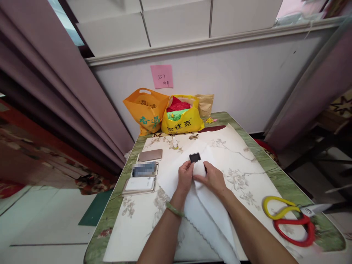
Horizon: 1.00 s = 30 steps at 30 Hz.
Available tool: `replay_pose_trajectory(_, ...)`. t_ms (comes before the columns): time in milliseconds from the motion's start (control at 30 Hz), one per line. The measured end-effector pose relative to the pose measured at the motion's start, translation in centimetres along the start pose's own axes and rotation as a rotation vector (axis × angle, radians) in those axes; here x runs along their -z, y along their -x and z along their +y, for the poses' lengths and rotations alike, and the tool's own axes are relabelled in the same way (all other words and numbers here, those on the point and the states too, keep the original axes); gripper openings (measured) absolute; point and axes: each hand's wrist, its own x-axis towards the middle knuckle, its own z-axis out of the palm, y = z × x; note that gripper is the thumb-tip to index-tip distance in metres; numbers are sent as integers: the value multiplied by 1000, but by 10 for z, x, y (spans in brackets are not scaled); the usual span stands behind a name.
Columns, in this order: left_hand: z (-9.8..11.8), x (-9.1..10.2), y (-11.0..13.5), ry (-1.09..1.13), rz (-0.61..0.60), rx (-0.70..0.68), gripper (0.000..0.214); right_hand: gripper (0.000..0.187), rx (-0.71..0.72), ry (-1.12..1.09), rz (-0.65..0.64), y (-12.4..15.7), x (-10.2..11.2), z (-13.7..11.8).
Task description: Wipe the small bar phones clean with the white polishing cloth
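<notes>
A small rectangular device with a dark screen and light frame [195, 157] shows just beyond my fingertips, its near end covered by a white cloth [210, 216]. My left hand [185, 176] is closed, fingertips pinching the cloth at the device's near left edge. Opposite it, my right hand [213, 179] grips the bunched cloth from the right side, thumb across the front. The scalloped cloth hangs down between my forearms toward the table's front edge. Whether my fingers also touch the device under the fabric is hidden.
Left on the floral sheet [129, 231] lie a pinkish-gold phone [150, 155], a partly blurred phone [144, 169] and a white phone [140, 183] on a case. A small bottle [175, 143] stands behind. Large scissors [295, 220] lie right. Orange [148, 106] and yellow bags [183, 126] stand at back.
</notes>
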Motion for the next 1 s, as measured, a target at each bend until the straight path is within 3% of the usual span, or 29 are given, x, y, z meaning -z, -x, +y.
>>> replay_pose_trajectory(100, 1, 0, 1, 19, -21, 40, 30, 35, -15, -51, 23, -1, -1, 2)
replay_pose_trajectory(233, 3, -3, 2, 31, -67, 68, 32, 47, -110, -142, 95, -4, -3, 5)
replay_pose_trajectory(400, 5, -7, 5, 17, -200, 37, 46, 55, -240, -299, 175, -5, -5, 9)
replay_pose_trajectory(633, 17, -6, 8, 77, -256, 57, 50, 45, -177, -578, 164, -5, -3, 11)
replay_pose_trajectory(733, 25, -9, 12, 26, -342, 31, 46, 44, -120, -685, 142, -7, -1, 11)
replay_pose_trajectory(833, 27, -12, 14, -49, -396, 11, 44, 46, -143, -705, 153, -9, -1, 13)
replay_pose_trajectory(1000, 15, -9, 14, -140, -314, 59, 39, 58, -373, -556, 284, -15, -6, 20)
